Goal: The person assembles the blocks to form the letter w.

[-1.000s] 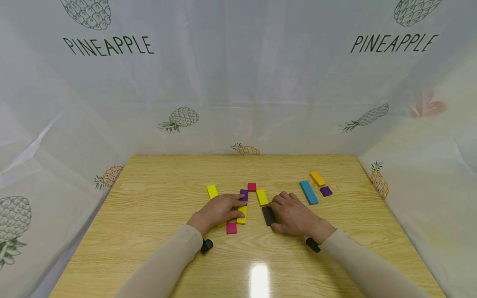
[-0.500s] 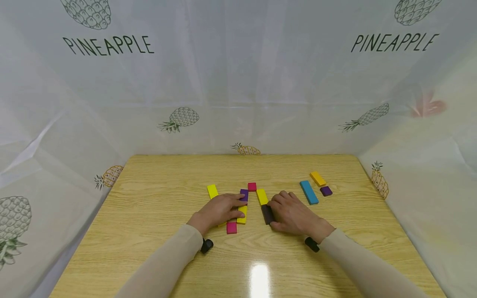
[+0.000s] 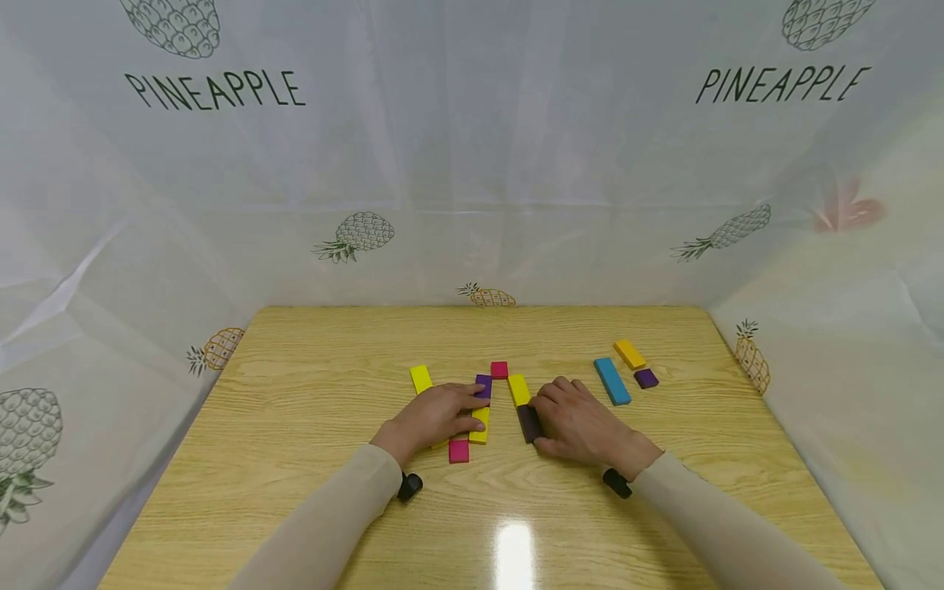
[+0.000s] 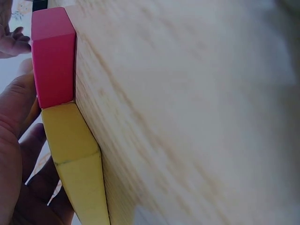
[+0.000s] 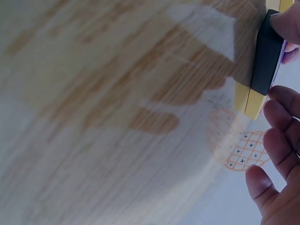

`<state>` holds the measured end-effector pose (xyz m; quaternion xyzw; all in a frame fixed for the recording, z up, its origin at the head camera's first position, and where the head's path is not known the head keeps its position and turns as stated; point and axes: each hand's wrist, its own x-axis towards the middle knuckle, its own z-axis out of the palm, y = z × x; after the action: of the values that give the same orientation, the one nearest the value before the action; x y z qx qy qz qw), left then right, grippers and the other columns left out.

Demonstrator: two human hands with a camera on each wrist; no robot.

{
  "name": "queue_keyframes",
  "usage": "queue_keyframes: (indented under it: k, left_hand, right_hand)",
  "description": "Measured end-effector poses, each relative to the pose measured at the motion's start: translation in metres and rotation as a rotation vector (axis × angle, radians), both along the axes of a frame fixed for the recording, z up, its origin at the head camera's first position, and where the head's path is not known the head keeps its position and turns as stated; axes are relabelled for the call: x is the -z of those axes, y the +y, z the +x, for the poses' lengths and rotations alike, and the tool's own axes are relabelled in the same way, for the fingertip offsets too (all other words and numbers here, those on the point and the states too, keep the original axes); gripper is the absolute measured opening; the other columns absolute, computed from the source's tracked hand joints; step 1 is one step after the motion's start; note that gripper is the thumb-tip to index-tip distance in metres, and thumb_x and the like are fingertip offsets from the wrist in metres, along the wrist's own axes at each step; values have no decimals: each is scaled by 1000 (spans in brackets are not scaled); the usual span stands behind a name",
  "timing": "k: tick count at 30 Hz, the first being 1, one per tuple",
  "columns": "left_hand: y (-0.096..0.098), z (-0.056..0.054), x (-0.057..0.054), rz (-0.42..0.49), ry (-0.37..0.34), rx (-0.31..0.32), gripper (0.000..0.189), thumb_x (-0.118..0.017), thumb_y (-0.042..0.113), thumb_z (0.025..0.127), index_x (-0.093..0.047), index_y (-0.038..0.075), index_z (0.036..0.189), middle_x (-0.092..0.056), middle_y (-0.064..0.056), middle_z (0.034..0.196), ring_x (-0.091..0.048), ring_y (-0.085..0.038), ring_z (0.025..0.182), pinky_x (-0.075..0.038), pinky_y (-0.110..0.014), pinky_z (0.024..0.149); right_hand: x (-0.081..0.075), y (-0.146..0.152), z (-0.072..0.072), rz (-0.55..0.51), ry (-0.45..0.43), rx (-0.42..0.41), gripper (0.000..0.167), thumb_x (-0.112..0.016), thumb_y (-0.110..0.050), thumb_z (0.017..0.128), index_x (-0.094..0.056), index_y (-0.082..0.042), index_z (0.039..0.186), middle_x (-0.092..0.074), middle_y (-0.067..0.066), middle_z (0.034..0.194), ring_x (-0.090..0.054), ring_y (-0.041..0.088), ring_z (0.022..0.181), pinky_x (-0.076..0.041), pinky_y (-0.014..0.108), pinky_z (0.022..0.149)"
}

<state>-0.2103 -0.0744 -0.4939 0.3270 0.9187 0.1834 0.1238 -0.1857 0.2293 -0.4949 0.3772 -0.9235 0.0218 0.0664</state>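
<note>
My left hand [image 3: 435,414] rests with extended fingers over the block row, index finger on the purple block [image 3: 483,382] and thumb on a yellow block [image 3: 478,434]. A pink block [image 3: 459,451] lies just below it, end to end with a yellow one [image 4: 79,159] in the left wrist view. My right hand [image 3: 578,422] pinches the black block [image 3: 528,424] between thumb and index finger at its two ends, the other fingers loosely bent. That block meets the near end of another yellow block [image 3: 519,390]. Part of the left blocks is hidden under my left hand.
A small pink block [image 3: 499,370] sits at the top between the purple and yellow blocks. Right of my right hand lie a blue block [image 3: 612,381], an orange block [image 3: 630,354] and a small purple block [image 3: 646,378]. Pineapple-print cloth [image 3: 472,164] borders the wooden table [image 3: 332,344].
My right hand has slid the black block slightly away from me, closing the small gap to the yellow block. The left hand has stayed in place.
</note>
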Motion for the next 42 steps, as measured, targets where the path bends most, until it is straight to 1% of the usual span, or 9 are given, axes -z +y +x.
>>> queue_keyframes:
  k: [9, 16, 27, 34, 42]
  left_hand:
    - [1, 1, -3, -10, 2, 6, 52, -63, 46, 105, -60, 24, 151, -45, 3, 166, -43, -25, 153, -37, -43, 127]
    - [1, 1, -3, -28, 12, 11, 53, -63, 48, 104, -60, 25, 152, -45, 4, 166, -43, -25, 154, -36, -43, 127]
    - [3, 0, -5, -45, 55, 41, 52, -62, 48, 105, -61, 23, 151, -49, 1, 164, -43, -27, 152, -39, -45, 125]
    - [4, 1, -6, -40, 47, 37, 51, -64, 45, 105, -63, 20, 149, -51, -2, 162, -44, -29, 151, -40, -46, 124]
    - [5, 1, -8, -58, 55, 34, 51, -65, 45, 104, -64, 21, 149, -51, -1, 162, -44, -28, 152, -40, -45, 125]
  right_hand:
    - [-1, 0, 0, 1, -1, -5, 55, -76, -51, 91, -70, -10, 128, -66, 3, 121, -56, 23, 112, -52, 45, 99]
    - [-1, 1, 0, 9, 3, -6, 56, -76, -52, 92, -70, -10, 129, -66, 3, 122, -57, 23, 113, -52, 45, 99]
    - [0, 1, 0, 7, -7, -4, 56, -76, -51, 92, -69, -11, 130, -66, 4, 123, -58, 24, 115, -52, 47, 101]
    - [0, 0, 0, 12, -7, -3, 56, -76, -52, 92, -69, -11, 130, -66, 4, 123, -58, 24, 115, -53, 47, 101]
    - [0, 1, 2, -11, 12, -14, 56, -80, -50, 90, -70, -9, 127, -66, 4, 120, -58, 24, 111, -54, 47, 97]
